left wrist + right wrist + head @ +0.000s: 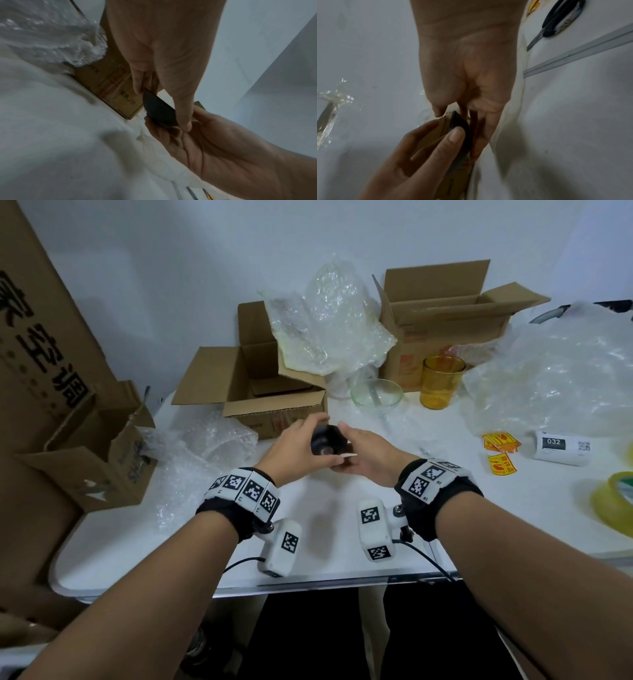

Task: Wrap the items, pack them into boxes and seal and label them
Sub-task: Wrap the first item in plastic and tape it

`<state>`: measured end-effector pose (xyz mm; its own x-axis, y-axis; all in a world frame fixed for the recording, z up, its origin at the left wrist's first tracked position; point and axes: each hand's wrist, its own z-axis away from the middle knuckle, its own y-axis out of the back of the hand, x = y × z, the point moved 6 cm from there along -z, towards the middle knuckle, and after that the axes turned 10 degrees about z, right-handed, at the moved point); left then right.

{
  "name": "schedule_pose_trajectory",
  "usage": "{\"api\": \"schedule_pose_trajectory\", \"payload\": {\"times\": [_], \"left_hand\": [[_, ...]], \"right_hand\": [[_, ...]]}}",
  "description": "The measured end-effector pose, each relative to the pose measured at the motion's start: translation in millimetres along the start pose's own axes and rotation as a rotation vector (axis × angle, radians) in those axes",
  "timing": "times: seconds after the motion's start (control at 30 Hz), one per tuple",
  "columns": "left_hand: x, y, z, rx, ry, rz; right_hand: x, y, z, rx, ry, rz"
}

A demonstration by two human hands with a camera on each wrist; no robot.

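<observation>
Both hands meet over the white table (137, 542), just above centre of the head view. The left hand (294, 448) and the right hand (368, 455) hold one small black bowl (327, 441) between them, lifted off the surface and tipped so its underside faces the camera.

Left hand: thumb and fingers pinch the bowl's rim — the left wrist view shows the thumb along one edge of the dark wall and a finger on the other. Right hand: fingers curled under and round the bowl's right side, thumb tip near the top rim. A pale flat sliver lies at the bowl's lower edge by the right fingers; what it is cannot be told.

Surroundings, clock positions taken from the bowl:
- 11 o'clock, just beyond the hands: small open carton (253, 392), flaps up.
- 12 to 1 o'clock: crumpled bubble wrap (329, 316) standing behind that carton.
- 1 o'clock: clear glass bowl (376, 392); amber glass tumbler (440, 381) beside it; larger open carton (442, 313) behind both.
- 3 o'clock: red-and-yellow stickers (500, 444), then a white label roll (561, 447) printed "032".
- 4 o'clock, at the frame edge: roll of yellowish tape (613, 498).
- 9 o'clock: more bubble wrap (205, 446) lying flat — a third carton (99, 453) past the table edge.
</observation>
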<state>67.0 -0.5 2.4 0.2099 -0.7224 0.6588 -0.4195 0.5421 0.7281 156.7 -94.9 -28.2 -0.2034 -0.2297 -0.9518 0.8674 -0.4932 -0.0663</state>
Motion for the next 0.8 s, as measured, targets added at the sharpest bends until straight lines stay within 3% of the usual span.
{"api": "schedule_pose_trajectory", "payload": {"times": [0.13, 0.3, 0.37, 0.5, 0.67, 0.8], "left_hand": [[24.2, -15.0, -11.2, -0.033, -0.068, 0.099], [27.4, -27.8, -22.8, 0.009, 0.026, 0.231], [22.5, -39.4, -26.7, -0.082, 0.037, 0.094], [4.6, -70.5, -30.4, -0.407, 0.02, -0.182], [-6.9, -70.1, -31.8, -0.473, 0.015, -0.316], [-19.5, -63.4, -27.2, -0.596, 0.106, -0.368]], "right_hand": [[-3.9, 14.8, 6.4, 0.051, 0.048, -0.122], [-4.4, 63.4, 4.2, 0.399, 0.099, -0.323], [-2.2, 83.7, 2.3, 0.528, 0.104, -0.353], [4.0, 112.1, 2.7, 0.699, 0.114, -0.261], [8.9, 125.8, 5.5, 0.757, 0.107, -0.211], [9.6, 128.4, 0.9, 0.743, 0.095, -0.163]]}}
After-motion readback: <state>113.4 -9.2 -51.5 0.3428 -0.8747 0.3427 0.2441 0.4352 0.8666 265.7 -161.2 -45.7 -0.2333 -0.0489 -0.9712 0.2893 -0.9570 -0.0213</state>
